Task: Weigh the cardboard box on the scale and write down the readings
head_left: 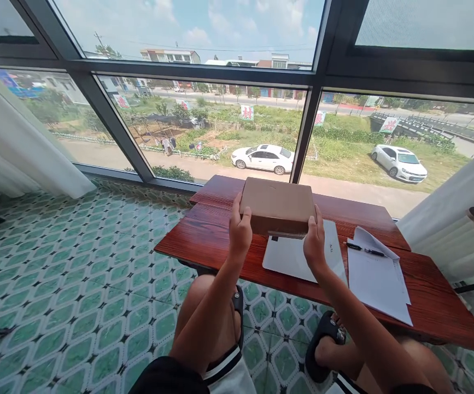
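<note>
Brown rectangular cardboard box (pixel 278 200), head view, centre of frame — left hand (pixel 240 232) and right hand (pixel 314 241) clamp opposite ends, fingers parted just box-wide. Uneven pressure could tilt or drop it onto the flat silver laptop (pixel 288 260), just below in frame. Glossy red-brown wooden table (pixel 198 230); white paper sheets (pixel 378 279), lower right. Room — green-patterned tile floor (pixel 76 273) left, large dark-framed glass windows (pixel 199 71) up top.

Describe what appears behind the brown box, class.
Behind the brown box, the wooden table and part of a silver laptop show; whatever the box directly covers cannot be seen.
</note>
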The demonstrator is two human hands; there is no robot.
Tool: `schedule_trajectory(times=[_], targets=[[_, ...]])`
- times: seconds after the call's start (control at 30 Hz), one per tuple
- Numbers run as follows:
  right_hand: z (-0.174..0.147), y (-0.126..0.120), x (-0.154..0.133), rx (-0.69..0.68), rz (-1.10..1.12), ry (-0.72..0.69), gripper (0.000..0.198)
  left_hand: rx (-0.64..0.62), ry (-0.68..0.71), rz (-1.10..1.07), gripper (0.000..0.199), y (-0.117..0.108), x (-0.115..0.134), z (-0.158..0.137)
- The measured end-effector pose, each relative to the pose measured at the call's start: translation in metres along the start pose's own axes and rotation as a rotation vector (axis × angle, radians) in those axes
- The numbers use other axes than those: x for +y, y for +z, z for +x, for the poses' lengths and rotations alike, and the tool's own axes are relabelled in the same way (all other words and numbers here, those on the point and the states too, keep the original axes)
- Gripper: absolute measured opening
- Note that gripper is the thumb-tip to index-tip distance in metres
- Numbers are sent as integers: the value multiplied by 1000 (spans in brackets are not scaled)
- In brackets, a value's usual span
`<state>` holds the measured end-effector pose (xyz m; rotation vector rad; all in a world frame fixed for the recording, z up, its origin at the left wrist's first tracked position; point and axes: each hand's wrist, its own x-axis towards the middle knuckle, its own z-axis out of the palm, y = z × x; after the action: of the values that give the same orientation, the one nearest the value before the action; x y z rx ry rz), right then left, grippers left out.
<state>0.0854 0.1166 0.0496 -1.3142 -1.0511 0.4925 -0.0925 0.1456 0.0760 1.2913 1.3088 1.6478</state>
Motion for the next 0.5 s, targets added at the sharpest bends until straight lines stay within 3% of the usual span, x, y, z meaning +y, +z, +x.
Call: schedule_trajectory(times=[0.3,0.5], targets=[[-5,60,4,-114,42,28,69,127,-24,92,55,-44,-8,29],[-9,87,11,-160,39,50,71,187,-51,93,56,-61,-18,41]])
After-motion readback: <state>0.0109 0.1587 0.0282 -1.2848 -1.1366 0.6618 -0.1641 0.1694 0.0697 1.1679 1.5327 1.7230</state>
